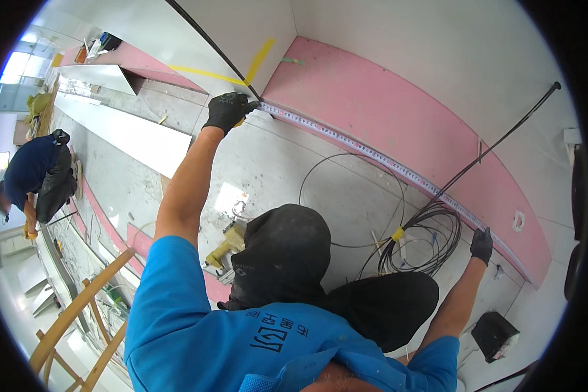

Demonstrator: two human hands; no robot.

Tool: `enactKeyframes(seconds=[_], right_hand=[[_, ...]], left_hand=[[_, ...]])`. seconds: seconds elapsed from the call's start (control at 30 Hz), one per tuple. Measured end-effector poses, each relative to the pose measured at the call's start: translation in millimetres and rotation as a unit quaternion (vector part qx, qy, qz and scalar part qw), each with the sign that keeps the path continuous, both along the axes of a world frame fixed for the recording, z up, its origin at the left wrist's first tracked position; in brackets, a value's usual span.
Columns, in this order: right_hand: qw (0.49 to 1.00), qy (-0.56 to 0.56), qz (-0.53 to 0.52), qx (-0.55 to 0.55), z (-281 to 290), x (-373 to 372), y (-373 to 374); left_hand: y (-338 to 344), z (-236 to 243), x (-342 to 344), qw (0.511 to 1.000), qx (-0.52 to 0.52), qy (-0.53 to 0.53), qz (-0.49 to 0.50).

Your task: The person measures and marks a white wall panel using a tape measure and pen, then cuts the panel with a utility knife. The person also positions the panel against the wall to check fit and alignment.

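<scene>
The measuring tape [372,155] lies extended along the near edge of the pink board [385,98], from the corner beneath the black rod [209,40] past the right hand. The gloved left hand [227,112] pinches the tape at the corner end, fingers curled. The gloved right hand [481,247] rests at the tape toward the opposite end, fingers bent downward; whether they pinch the strip or only press on it cannot be told at this angle. Judged from this position, layout of the tape is complete and measurement is in progress. Reading the length and releasing the tape appear outstanding; the tape is not yet retracted. The cable coil [431,243], bound by a yellow band [397,233], lies between the right hand and the person's knees. A black pouch-like container [493,334] sits below the right hand, with pale material at its opening; its deeper contents are hidden.
</scene>
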State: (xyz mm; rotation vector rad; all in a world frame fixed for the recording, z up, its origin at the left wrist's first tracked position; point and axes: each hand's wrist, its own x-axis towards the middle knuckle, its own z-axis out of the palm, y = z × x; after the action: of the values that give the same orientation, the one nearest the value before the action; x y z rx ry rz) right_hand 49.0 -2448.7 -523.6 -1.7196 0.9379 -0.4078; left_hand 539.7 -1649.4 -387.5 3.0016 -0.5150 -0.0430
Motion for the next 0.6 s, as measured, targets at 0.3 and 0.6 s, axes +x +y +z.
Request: enactKeyframes(seconds=[0.3,0.6], right_hand=[[1.0,0.004,-0.015,-0.005,-10,-24,-20],[0.9,0.115,0.186,-0.377,30,74,182]], left_hand=[[-5,-9,4,0.993,-0.025,0.029,-0.112],[-131,-20,-83,0.924,-0.056,0.052,-0.374]])
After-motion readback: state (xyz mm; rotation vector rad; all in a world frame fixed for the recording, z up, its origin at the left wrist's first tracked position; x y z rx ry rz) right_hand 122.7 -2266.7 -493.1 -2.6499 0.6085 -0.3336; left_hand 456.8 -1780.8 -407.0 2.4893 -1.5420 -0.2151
